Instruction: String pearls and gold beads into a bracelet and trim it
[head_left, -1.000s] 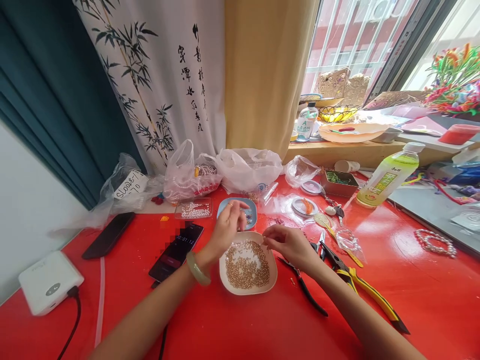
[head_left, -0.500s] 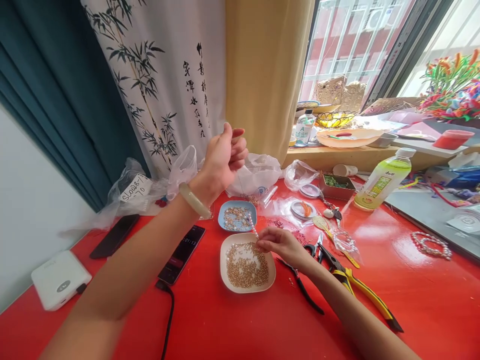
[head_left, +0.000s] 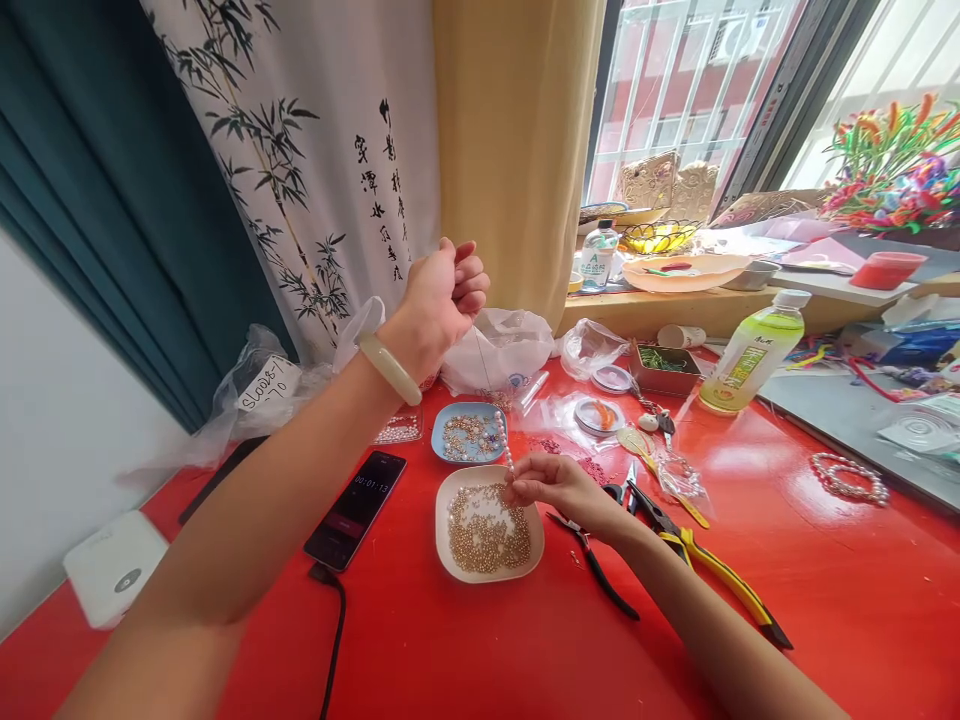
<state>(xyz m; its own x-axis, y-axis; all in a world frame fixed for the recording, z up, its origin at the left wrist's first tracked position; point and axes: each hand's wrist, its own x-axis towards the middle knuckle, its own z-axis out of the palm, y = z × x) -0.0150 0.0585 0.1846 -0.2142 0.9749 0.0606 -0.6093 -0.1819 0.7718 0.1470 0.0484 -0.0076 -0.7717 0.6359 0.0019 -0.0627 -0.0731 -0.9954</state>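
My left hand [head_left: 448, 290], with a pale bangle on its wrist, is raised above the back of the table, its fingers curled closed. A barely visible thin thread runs down from it toward a short string of pearly white and pink beads [head_left: 503, 440]. The lower end of that bead string is pinched between the thumb and fingers of my right hand [head_left: 551, 490]. Below that hand stands a cream dish [head_left: 444, 540] holding many small gold beads. Just behind is a blue dish [head_left: 439, 430] with gold beads and findings.
Pliers with yellow-black handles [head_left: 731, 580] and black-handled cutters [head_left: 607, 580] lie right of the dishes. A phone [head_left: 356, 510] with a running timer lies left, beside a white box [head_left: 112, 570]. A green drink bottle [head_left: 754, 355] and a bead bracelet [head_left: 847, 478] are farther right.
The whole view has shifted slightly. My left hand stays raised and closed; the bead string now hangs more upright between the thread and my right hand's pinch.
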